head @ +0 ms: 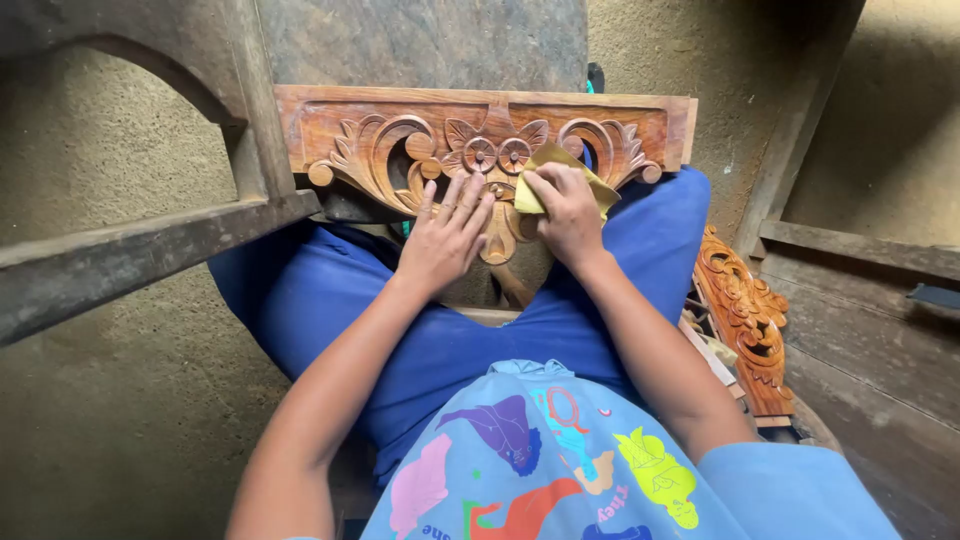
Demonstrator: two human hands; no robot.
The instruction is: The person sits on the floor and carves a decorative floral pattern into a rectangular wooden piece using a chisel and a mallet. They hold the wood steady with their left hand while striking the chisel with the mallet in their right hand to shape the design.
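A carved brown wooden panel (400, 125) with scrolls and two flower rosettes lies across my lap, over my blue trousers. My left hand (447, 238) rests flat on the carving's lower middle, fingers spread. My right hand (567, 210) presses a folded yellow sheet of sandpaper (545, 160) against the carving just right of the rosettes, fingers curled over it. Part of the sandpaper is hidden under the hand.
A dark wooden frame with a beam (140, 250) crosses at the left. Another carved wooden piece (745, 320) lies on the floor at the right beside flat wood strips (712, 358). Wooden boards (860, 250) run along the far right. The floor is dusty.
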